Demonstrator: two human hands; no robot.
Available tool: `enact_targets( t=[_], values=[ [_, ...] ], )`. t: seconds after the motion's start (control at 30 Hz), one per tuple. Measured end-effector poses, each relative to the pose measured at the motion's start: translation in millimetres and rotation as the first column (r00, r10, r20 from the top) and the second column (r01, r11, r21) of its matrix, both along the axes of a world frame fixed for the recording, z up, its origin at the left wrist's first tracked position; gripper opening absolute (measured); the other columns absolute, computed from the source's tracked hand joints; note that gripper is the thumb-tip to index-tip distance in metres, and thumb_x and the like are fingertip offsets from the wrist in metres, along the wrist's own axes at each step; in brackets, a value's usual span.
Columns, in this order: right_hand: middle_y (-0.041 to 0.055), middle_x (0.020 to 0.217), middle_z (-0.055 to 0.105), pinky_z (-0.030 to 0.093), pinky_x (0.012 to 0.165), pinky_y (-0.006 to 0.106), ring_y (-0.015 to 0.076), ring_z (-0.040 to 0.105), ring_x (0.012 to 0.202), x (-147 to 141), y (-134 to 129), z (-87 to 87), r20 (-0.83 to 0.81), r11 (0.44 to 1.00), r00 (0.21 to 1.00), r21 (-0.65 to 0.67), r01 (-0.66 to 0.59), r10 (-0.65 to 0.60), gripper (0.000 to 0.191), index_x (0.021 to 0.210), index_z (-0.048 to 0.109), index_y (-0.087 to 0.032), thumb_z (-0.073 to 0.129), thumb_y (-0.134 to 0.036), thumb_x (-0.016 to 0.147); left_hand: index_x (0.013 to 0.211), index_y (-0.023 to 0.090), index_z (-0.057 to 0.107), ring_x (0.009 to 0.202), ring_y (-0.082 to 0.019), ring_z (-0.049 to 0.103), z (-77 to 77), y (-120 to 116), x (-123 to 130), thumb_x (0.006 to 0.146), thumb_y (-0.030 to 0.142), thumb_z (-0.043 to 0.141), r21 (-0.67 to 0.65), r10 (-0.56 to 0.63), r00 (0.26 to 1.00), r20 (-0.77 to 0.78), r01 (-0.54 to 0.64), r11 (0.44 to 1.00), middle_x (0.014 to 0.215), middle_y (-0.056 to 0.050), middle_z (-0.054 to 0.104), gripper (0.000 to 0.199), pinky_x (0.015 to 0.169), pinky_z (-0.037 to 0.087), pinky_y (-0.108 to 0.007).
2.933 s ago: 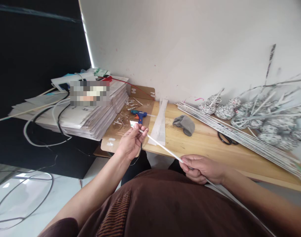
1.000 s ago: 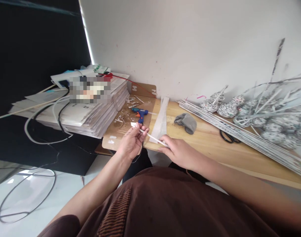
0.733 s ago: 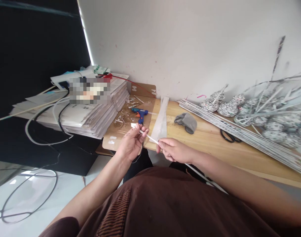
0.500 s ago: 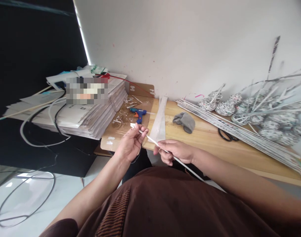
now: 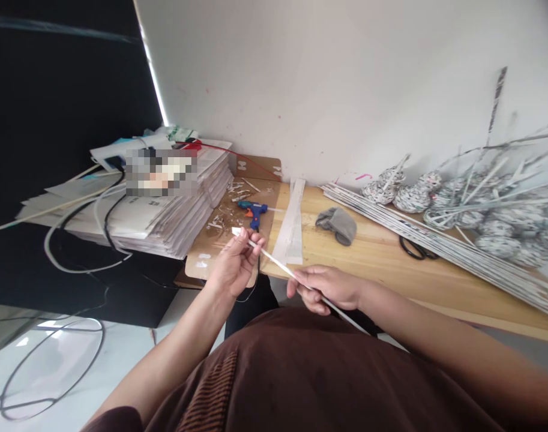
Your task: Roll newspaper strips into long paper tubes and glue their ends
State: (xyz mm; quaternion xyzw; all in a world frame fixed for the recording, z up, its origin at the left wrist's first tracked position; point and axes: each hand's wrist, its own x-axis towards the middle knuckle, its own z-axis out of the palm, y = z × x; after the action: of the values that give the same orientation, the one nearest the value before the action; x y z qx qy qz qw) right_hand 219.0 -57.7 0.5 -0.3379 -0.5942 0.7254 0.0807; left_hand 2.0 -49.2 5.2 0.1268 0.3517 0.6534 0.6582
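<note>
A thin white paper tube point(image 5: 278, 262) runs slantwise between my hands, over the table's front edge. My left hand point(image 5: 236, 264) pinches it near its upper end, where a small flat tip of paper sticks out past the thumb. My right hand point(image 5: 328, 287) is closed round it farther down, and the tube's lower part passes on toward my brown shirt. Just beyond my left hand lies a blue glue gun point(image 5: 254, 213) on a brown board point(image 5: 269, 225) strewn with scraps. Flat white paper strips point(image 5: 289, 225) rest behind the tube.
Left stands a tall stack of paper point(image 5: 165, 219) with cables on top. A grey cloth point(image 5: 337, 225), black-handled scissors point(image 5: 415, 247) and a bundle of long paper tubes point(image 5: 418, 234) lie on the wooden table point(image 5: 382, 273). Woven paper pieces point(image 5: 413, 197) fill the back right.
My right hand has shifted slightly right and down along the tube, leaving a wider gap between the hands. My left hand keeps its pinch. The view has tilted slightly.
</note>
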Motion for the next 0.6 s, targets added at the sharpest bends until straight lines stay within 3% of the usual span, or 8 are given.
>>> enact_targets(
  t=[0.07, 0.17, 0.23, 0.3, 0.4, 0.47, 0.53, 0.6],
  values=[
    [-0.0043, 0.06, 0.042, 0.036, 0.051, 0.024, 0.0112, 0.044, 0.049, 16.0, -9.4, 3.2, 0.179, 0.934, 0.97, 0.345, 0.095, -0.164, 0.041, 0.095, 0.055, -0.019, 0.035, -0.054, 0.095, 0.08, 0.011, 0.064, 0.074, -0.014, 0.07, 2.3, 2.7, -6.0, 0.088, 0.019, 0.057, 0.005, 0.044, 0.999, 0.003, -0.044, 0.999, 0.073, -0.004, 0.066, 0.014, 0.061, 0.059, -0.016],
    [0.0035, 0.076, 0.056, 0.039, 0.064, 0.027, 0.0157, 0.052, 0.069, 37.3, -23.6, 7.8, 0.259, 0.672, 0.883, 0.736, 0.082, -0.392, 0.032, 0.089, 0.057, -0.019, 0.044, -0.048, 0.093, 0.08, 0.011, 0.064, 0.074, -0.013, 0.07, 5.9, 5.5, -11.2, 0.09, 0.018, 0.055, 0.004, 0.1, 0.995, 0.028, -0.1, 0.995, 0.071, -0.004, 0.066, 0.015, 0.063, 0.059, -0.016],
    [0.002, 0.07, 0.053, 0.037, 0.058, 0.025, 0.0138, 0.05, 0.062, 47.1, -29.6, 7.3, 0.291, 0.781, 0.904, 0.62, 0.071, -0.313, 0.037, 0.085, 0.058, -0.019, 0.039, -0.048, 0.095, 0.08, 0.01, 0.064, 0.071, -0.012, 0.07, 8.3, 5.6, -10.3, 0.09, 0.017, 0.053, 0.002, 0.09, 0.995, 0.035, -0.09, 0.996, 0.07, -0.004, 0.066, 0.016, 0.061, 0.058, -0.015],
    [-0.004, 0.056, 0.04, 0.031, 0.046, 0.022, 0.01, 0.038, 0.046, 53.6, -31.8, 4.2, 0.224, 0.962, 0.967, 0.265, 0.062, -0.124, 0.044, 0.085, 0.058, -0.018, 0.032, -0.052, 0.096, 0.08, 0.009, 0.064, 0.07, -0.012, 0.07, 11.1, 4.8, -6.9, 0.091, 0.016, 0.052, -0.002, 0.059, 0.997, 0.04, -0.059, 0.998, 0.069, -0.004, 0.065, 0.018, 0.058, 0.058, -0.014],
    [-0.0101, 0.049, 0.021, 0.019, 0.036, 0.02, 0.0076, 0.02, 0.035, 60.7, -30.4, 0.3, 0.037, 0.989, 0.999, -0.145, 0.009, -0.004, 0.046, 0.086, 0.054, -0.018, 0.029, -0.055, 0.095, 0.079, 0.01, 0.064, 0.069, -0.012, 0.069, 15.6, 3.6, -2.8, 0.091, 0.016, 0.052, -0.018, 0.047, 0.998, 0.05, -0.046, 0.999, 0.068, -0.004, 0.065, 0.018, 0.057, 0.057, -0.014],
    [-0.0091, 0.051, 0.026, 0.023, 0.036, 0.02, 0.0077, 0.024, 0.036, 65.8, -28.8, 1.5, 0.073, 0.996, 0.997, -0.085, 0.03, -0.024, 0.047, 0.089, 0.055, -0.017, 0.029, -0.057, 0.095, 0.078, 0.01, 0.064, 0.068, -0.011, 0.069, 17.1, 4.2, -3.7, 0.09, 0.016, 0.053, -0.021, 0.07, 0.997, 0.04, -0.069, 0.997, 0.067, -0.003, 0.064, 0.017, 0.057, 0.057, -0.014],
    [-0.0037, 0.058, 0.042, 0.033, 0.044, 0.022, 0.0101, 0.039, 0.044, 72.5, -27.6, 5.7, 0.221, 0.967, 0.966, 0.239, 0.084, -0.138, 0.045, 0.094, 0.057, -0.018, 0.033, -0.056, 0.094, 0.078, 0.01, 0.063, 0.069, -0.011, 0.069, 16.4, 6.2, -8.2, 0.09, 0.016, 0.054, -0.003, 0.106, 0.994, 0.017, -0.106, 0.994, 0.068, -0.003, 0.064, 0.017, 0.058, 0.058, -0.014],
    [0.0032, 0.073, 0.056, 0.039, 0.058, 0.026, 0.0152, 0.052, 0.063, 80.6, -27.2, 11.3, 0.33, 0.779, 0.88, 0.623, 0.068, -0.341, 0.038, 0.095, 0.059, -0.02, 0.041, -0.053, 0.093, 0.078, 0.01, 0.063, 0.071, -0.011, 0.069, 14.0, 8.6, -14.9, 0.09, 0.017, 0.054, 0.029, 0.139, 0.99, -0.001, -0.139, 0.99, 0.069, -0.003, 0.064, 0.017, 0.06, 0.058, -0.014]
  ],
)
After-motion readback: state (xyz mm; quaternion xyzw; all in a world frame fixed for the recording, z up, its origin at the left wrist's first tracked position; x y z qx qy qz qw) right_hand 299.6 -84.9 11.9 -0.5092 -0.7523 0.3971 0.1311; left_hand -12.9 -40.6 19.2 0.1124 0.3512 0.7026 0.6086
